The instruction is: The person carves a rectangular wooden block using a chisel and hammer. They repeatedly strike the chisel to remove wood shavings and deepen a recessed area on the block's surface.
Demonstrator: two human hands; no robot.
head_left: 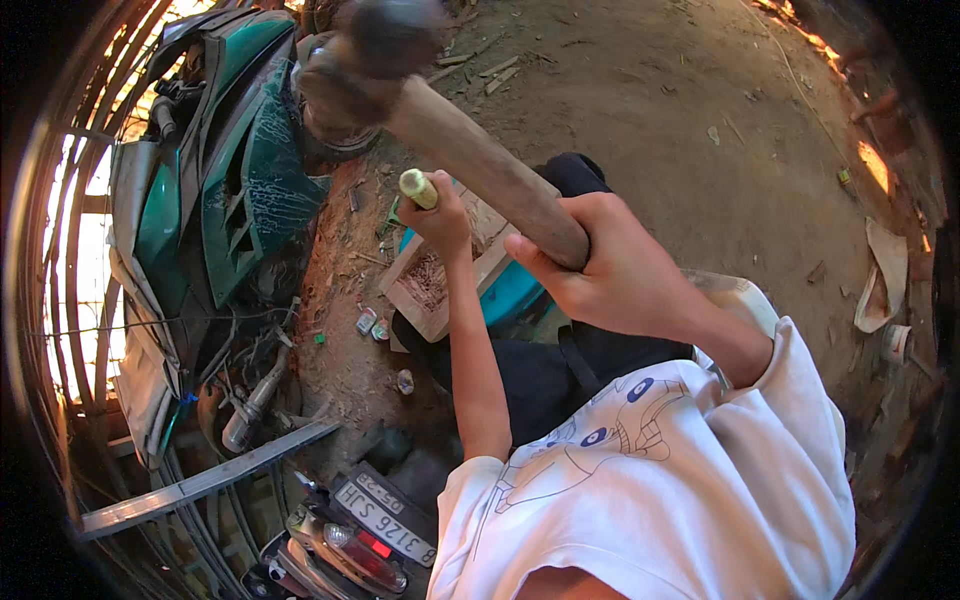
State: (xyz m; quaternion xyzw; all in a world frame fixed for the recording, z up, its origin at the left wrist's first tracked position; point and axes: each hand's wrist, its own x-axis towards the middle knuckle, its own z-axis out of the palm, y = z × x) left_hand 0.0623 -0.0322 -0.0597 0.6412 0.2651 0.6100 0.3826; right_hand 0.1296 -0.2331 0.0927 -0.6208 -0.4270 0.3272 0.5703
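Well, from where I stand, over the dirt floor (pixel 680 110), the hollowed wooden piece (pixel 420 312) lies forward and left of the person's body, its long axis slanting away to the right. Above it is the big hammer (pixel 470 150): the right hand (pixel 625 265) grasps the butt of its handle, which points forward and left, so the blurred head hangs up in the air, beyond the left hand (pixel 440 225) and a touch to its left. That left hand, much the nearer to the wood, is clenched around a yellow-green tool handle (pixel 418 188), its rounded end facing up, apart from the hammer; its lower end I can't see. Smallest of all, curly shavings (pixel 428 285) fill the hollow just beside that fist.
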